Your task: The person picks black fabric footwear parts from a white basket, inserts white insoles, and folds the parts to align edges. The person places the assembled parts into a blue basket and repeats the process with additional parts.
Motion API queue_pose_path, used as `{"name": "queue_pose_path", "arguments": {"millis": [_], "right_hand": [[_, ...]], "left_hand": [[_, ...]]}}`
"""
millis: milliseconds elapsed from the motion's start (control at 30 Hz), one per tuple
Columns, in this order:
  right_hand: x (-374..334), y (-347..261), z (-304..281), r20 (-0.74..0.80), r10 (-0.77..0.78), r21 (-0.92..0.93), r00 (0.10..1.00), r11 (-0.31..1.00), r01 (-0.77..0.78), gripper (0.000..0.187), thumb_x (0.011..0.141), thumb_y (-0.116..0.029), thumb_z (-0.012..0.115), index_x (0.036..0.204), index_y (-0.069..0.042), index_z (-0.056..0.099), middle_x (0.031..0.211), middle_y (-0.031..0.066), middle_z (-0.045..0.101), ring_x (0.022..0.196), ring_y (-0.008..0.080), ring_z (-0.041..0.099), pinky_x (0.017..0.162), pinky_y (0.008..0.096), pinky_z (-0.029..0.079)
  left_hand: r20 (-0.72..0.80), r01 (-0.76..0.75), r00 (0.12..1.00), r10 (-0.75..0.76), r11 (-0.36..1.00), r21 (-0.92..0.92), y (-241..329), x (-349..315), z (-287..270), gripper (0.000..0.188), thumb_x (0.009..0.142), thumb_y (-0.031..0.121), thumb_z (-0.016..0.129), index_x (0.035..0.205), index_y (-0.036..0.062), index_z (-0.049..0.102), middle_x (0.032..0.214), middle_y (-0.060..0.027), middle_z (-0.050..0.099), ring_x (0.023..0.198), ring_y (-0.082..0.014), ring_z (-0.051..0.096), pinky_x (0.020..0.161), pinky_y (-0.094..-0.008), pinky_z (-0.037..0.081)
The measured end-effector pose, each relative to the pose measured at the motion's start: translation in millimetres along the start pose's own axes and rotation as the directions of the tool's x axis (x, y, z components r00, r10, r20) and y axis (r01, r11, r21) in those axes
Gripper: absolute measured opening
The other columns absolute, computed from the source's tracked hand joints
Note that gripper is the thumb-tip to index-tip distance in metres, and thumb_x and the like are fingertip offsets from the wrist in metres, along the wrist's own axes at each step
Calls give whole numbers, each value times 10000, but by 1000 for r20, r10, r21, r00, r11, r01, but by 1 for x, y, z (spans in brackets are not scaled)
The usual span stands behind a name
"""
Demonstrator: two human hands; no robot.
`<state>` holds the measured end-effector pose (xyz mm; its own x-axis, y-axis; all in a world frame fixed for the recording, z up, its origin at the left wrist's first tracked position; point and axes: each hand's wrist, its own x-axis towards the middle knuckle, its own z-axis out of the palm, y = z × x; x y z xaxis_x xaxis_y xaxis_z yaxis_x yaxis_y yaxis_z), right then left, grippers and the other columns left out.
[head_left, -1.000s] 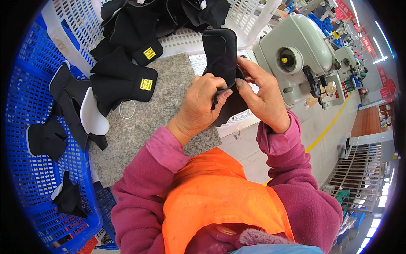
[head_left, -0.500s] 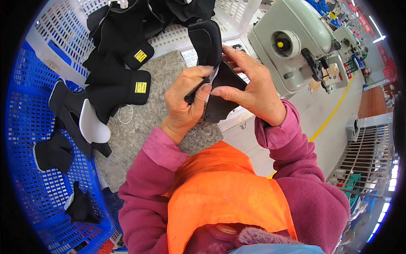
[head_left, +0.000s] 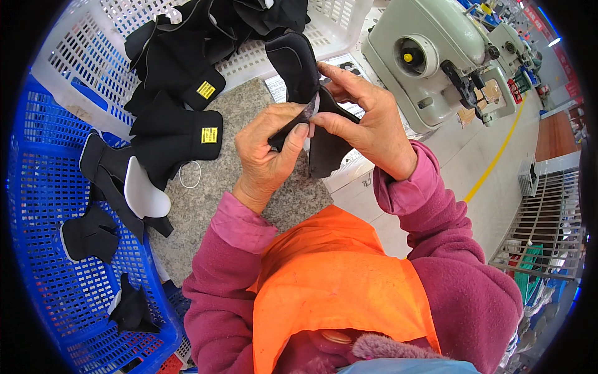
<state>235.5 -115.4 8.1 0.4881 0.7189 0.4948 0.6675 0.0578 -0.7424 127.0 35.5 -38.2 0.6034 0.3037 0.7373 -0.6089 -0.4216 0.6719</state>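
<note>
Both hands hold one black padded fabric piece (head_left: 298,62) above a grey speckled stone slab (head_left: 230,168). My left hand (head_left: 265,149) pinches its lower edge between thumb and fingers. My right hand (head_left: 364,121) grips the same piece from the right, fingertips meeting the left thumb at a thin folded edge. The piece curves up and away from the hands.
A white plastic basket (head_left: 93,56) at the top holds several black pieces with yellow labels (head_left: 210,134). A blue basket (head_left: 50,262) at the left holds more black pieces, one with a white lining (head_left: 143,193). A grey-green sewing machine (head_left: 430,62) stands at the upper right.
The hands have stayed on the black piece and worked along its edge, pinching closer together. The view has shifted slightly, bringing the hands nearer the middle.
</note>
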Motion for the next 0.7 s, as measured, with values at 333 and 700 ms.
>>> {"name": "queue_pose_path", "arguments": {"millis": [333, 700], "right_hand": [[1, -5, 0, 28, 124, 193, 992, 973, -127, 574, 780, -9, 693, 1326, 50, 526, 943, 113, 679, 860, 156, 665, 833, 285, 537], [0, -7, 4, -12, 121, 228, 993, 967, -115, 553, 787, 0, 674, 1312, 77, 521, 947, 130, 694, 879, 167, 678, 837, 289, 542]], "left_hand": [[13, -1, 1000, 0, 999, 36, 1, -2, 1, 92, 871, 75, 701, 911, -7, 684, 900, -110, 689, 799, -200, 671, 695, -293, 530], [27, -48, 999, 45, 994, 98, 2, -1, 2, 109, 875, 100, 709, 906, -2, 688, 912, -109, 685, 802, -199, 668, 687, -291, 529]]}}
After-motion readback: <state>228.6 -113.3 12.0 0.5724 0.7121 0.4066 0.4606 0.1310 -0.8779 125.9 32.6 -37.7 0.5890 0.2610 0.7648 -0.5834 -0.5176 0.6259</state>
